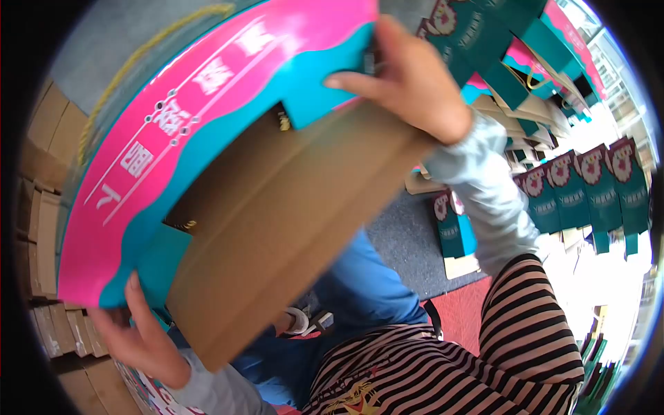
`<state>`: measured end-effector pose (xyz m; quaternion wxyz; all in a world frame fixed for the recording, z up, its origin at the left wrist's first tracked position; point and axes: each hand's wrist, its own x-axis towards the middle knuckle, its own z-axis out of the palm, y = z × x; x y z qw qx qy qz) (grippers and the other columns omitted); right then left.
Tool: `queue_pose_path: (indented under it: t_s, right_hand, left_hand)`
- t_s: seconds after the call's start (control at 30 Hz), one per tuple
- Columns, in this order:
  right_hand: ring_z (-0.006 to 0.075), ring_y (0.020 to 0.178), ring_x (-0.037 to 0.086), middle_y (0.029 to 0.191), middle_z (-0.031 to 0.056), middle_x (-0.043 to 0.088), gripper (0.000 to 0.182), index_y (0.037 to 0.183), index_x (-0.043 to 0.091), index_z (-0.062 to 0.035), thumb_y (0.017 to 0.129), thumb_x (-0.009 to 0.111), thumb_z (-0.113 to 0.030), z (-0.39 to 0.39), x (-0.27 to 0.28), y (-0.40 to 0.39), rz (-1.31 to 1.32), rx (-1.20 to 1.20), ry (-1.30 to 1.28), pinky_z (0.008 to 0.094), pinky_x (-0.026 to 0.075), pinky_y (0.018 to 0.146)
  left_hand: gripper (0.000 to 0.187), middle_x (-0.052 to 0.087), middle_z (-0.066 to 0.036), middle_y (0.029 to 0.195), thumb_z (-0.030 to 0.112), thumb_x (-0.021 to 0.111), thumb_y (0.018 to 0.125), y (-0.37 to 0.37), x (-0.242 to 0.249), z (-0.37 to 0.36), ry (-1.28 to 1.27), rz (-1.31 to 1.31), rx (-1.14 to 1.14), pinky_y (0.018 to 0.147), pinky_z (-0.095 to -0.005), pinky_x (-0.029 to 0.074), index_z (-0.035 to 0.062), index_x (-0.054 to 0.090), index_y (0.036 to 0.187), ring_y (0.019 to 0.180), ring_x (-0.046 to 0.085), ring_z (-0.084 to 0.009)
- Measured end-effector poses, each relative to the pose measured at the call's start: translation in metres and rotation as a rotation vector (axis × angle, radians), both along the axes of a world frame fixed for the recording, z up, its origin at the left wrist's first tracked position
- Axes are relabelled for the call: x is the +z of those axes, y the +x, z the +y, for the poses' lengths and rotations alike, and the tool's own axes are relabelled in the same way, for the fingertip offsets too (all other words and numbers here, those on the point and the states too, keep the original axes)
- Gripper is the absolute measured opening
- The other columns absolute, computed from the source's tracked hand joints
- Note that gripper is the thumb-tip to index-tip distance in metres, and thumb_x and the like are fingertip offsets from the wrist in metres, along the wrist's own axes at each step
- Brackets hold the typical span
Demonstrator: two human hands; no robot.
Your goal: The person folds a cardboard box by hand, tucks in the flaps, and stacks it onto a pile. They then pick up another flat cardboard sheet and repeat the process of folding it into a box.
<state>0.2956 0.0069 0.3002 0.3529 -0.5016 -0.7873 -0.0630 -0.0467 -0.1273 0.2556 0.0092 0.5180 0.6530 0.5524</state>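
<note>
Left hand (142, 339) low in view, fingers (136, 294) curled up over the bottom corner of the pink-and-teal paper gift bag (207, 131), thumb hidden behind it, so it is gripping the bag's edge. The bag is held flat and tilted up close to the camera, spanning between both hands; its brown unprinted inner panel (277, 228) faces the wearer, just right of the left fingers. A yellow cord handle (131, 69) runs along the far edge. Right hand (415, 79) is raised high, wrist bent, fingers pinching a teal flap at the bag's top edge. Judgement: unfolding cleanly needs both edges held firm and the creases followed, no tearing at the handle holes. Right of the right fingers, stacked teal bags (595, 187) lie on the floor.
</note>
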Motion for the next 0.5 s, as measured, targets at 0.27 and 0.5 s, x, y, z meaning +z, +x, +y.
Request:
queue_pose_path:
  t_s: [0.27, 0.5]
  right_hand:
    - [0.0193, 0.08, 0.063, 0.094, 0.0102, 0.064, 0.061, 0.121, 0.046, -0.0002, 0.069, 0.077, -0.01, -0.262, -0.035, 0.139, 0.198, -0.485, -0.081, 0.0304, 0.05, 0.074]
    - [0.0206, 0.083, 0.064, 0.097, 0.0127, 0.064, 0.059, 0.122, 0.044, -0.0004, 0.071, 0.074, -0.008, -0.418, -0.106, 0.234, 0.413, -0.859, -0.255, 0.0308, 0.05, 0.074]
  left_hand:
    - [0.05, 0.061, -0.018, 0.103, 0.014, 0.077, 0.075, 0.097, -0.008, -0.086, 0.094, 0.585, -0.556, 0.073, -0.0349, 0.05, -0.0088, 0.053, 0.113, 0.09, 0.062, -0.0275]
    - [0.061, 0.057, -0.026, 0.109, 0.03, 0.071, 0.078, 0.234, -0.039, -0.086, 0.081, 0.541, -1.081, 0.062, -0.0309, 0.053, -0.011, 0.046, 0.115, 0.081, 0.065, -0.0307]
